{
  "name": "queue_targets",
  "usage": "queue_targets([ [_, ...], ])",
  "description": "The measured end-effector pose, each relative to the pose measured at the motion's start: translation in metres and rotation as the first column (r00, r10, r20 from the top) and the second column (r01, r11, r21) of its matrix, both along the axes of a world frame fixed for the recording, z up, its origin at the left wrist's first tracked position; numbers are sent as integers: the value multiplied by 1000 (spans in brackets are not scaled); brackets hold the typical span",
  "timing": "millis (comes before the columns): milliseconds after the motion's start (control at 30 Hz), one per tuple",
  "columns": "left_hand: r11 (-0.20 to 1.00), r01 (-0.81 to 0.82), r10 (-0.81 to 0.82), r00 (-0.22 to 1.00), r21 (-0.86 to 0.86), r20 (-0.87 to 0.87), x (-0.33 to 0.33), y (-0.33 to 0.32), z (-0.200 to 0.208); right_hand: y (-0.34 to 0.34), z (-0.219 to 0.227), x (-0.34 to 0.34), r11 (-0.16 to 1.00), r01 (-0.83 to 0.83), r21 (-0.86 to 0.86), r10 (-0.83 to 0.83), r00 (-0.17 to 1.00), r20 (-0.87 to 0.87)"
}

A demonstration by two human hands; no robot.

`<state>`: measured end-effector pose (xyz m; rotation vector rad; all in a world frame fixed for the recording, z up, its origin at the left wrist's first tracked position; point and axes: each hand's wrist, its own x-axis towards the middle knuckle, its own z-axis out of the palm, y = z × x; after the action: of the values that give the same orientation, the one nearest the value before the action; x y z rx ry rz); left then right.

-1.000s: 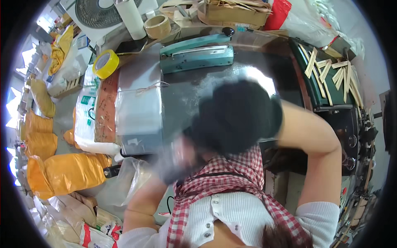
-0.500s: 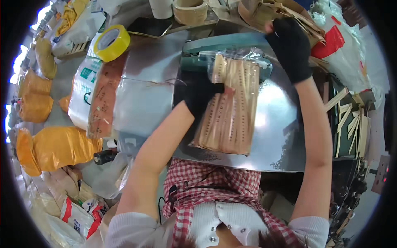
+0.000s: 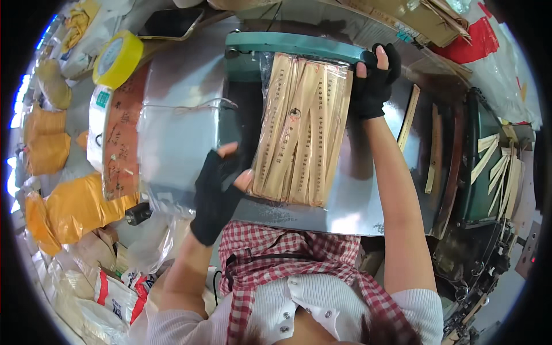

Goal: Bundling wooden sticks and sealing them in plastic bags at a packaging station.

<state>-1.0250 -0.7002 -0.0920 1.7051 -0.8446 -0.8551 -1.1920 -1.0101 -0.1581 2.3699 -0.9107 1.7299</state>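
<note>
A clear plastic bag [image 3: 299, 132] packed with flat paper-sleeved sticks, which look like wrapped chopsticks, lies on the metal tabletop. Its top edge reaches under the long teal arm of a bag sealer [image 3: 293, 41]. My right hand [image 3: 375, 80], in a black fingerless glove, is curled at the right end of that arm, beside the bag's upper right corner. My left hand [image 3: 221, 184], gloved likewise, hovers at the bag's lower left edge. Its thumb and fingers are apart, holding nothing; whether the thumb touches the bag is unclear.
Left of the bag is a tied stack of clear plastic sheets [image 3: 181, 126], with a yellow tape roll [image 3: 118, 59] and phone [image 3: 171, 24] beyond. Loose paper-sleeved sticks [image 3: 409, 118] lie right, near a green bin [image 3: 489, 167] holding more. Orange packages [image 3: 80, 204] sit far left.
My left hand has let go of the bag's upper left side and drawn back toward me, fingers spreading. My right hand has moved left and slightly down along the sealer's end. The view has shifted.
</note>
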Motion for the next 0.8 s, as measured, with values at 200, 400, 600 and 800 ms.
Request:
queue_targets([
  [200,991,-124,67,809,58,584,47,129,11,36,34,-11,968,-44,248,51,999,-20],
  [400,686,-631,-213,302,362,929,122,394,-47,173,-23,-17,-240,-537,809,204,787,582],
  [600,453,-769,-31,491,450,871,166,440,-76,301,82,105,-603,-606,518,283,445,850],
  [800,186,-726,138,687,662,714,173,465,-108,475,39,275,372,-856,358,928,346,-139],
])
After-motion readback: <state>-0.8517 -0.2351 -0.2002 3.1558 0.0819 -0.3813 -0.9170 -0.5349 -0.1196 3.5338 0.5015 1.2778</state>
